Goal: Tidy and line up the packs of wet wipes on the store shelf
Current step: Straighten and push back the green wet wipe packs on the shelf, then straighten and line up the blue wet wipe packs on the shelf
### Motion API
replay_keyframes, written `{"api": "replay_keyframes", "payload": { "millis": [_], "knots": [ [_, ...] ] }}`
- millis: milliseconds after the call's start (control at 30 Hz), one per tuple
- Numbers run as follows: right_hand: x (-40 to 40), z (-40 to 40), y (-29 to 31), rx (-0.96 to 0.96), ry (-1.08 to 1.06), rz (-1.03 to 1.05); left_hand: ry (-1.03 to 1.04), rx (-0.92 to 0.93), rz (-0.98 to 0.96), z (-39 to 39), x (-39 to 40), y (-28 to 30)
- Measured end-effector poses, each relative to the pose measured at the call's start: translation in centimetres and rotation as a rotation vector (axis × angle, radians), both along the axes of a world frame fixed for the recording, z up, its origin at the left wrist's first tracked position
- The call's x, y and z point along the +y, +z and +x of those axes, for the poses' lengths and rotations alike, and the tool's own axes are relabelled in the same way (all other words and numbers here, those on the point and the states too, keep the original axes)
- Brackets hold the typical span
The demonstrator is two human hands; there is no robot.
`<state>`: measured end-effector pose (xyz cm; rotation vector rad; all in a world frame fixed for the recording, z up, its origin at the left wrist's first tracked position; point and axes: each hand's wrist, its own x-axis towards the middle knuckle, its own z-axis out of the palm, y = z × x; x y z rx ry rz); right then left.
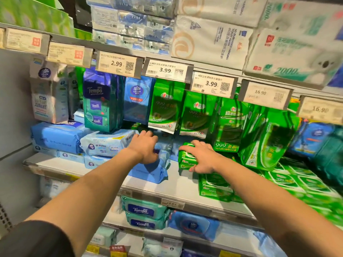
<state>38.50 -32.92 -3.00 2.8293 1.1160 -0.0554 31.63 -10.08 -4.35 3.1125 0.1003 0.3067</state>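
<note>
My left hand (146, 147) reaches into the middle shelf (104, 170) and grips the top of a blue wet wipes pack (150, 172) that stands tilted near the shelf's front. A small green wipes pack (185, 158) is held by my right hand (201, 157) just to the right, above a pile of flat green packs (215, 188). Pale blue wipes packs (104, 143) lie stacked to the left of my left hand. Hanging green packs (165, 106) and a hanging blue Vinda pack (137, 101) are above both hands.
Price tags (165, 70) line the upper shelf edge, below bulky toilet paper packs (211, 41). Tall Tempo packs (100, 102) hang at the left. Large green packs (265, 140) lean at the right. A lower shelf holds Tempo wipes (142, 210).
</note>
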Motion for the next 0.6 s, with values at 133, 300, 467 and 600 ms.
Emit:
{"api": "replay_keyframes", "payload": {
  "millis": [133, 300, 467, 600],
  "knots": [
    [-3.2, -0.5, -0.2, -0.006, 0.034, -0.034, -0.032, 0.032, 0.016, 1.1, -2.5, -0.4],
    [-5.1, -1.4, -1.2, 0.016, 0.014, -0.022, -0.07, 0.048, 0.048, 1.8, -4.8, -0.3],
    [-6.6, -1.2, -2.2, 0.026, -0.032, -0.043, -0.098, 0.056, 0.069, 2.0, -5.6, -0.8],
    [-8.1, -0.8, -2.5, 0.052, -0.104, -0.026, -0.079, 0.053, 0.046, 1.6, -4.7, -1.4]
  ]
}}
